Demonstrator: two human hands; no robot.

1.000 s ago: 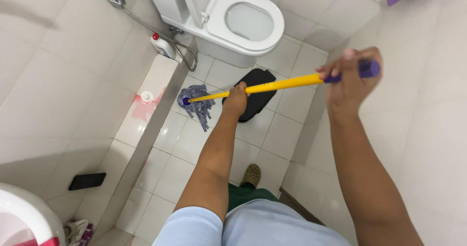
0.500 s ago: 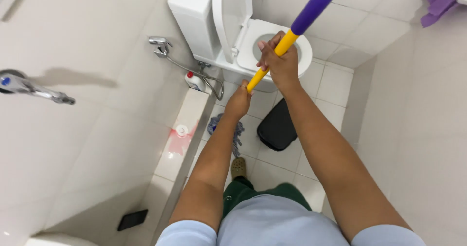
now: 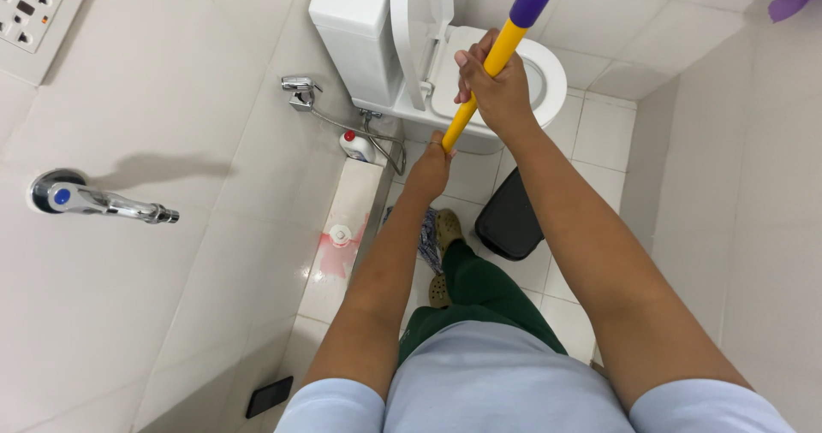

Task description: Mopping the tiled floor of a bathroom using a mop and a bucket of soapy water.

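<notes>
Toilet (image 3: 514, 82) with raised lid fills the corner, black bin (image 3: 511, 223) beside it. Yellow mop handle (image 3: 479, 86) stands steep; right hand (image 3: 497, 86) is clamped high on it, left hand (image 3: 431, 166) wrapped lower. Grey mop head (image 3: 425, 228) rests on the tiles by the clogs. Mopping looks underway; steady downward pressure seems needed.

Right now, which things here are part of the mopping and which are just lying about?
In use:
- mop handle, yellow with a purple end
- right hand gripping it high
- left hand gripping it lower
- mop head on the floor

Lying about:
- black bin
- toilet
- bottle
- wall tap
</notes>
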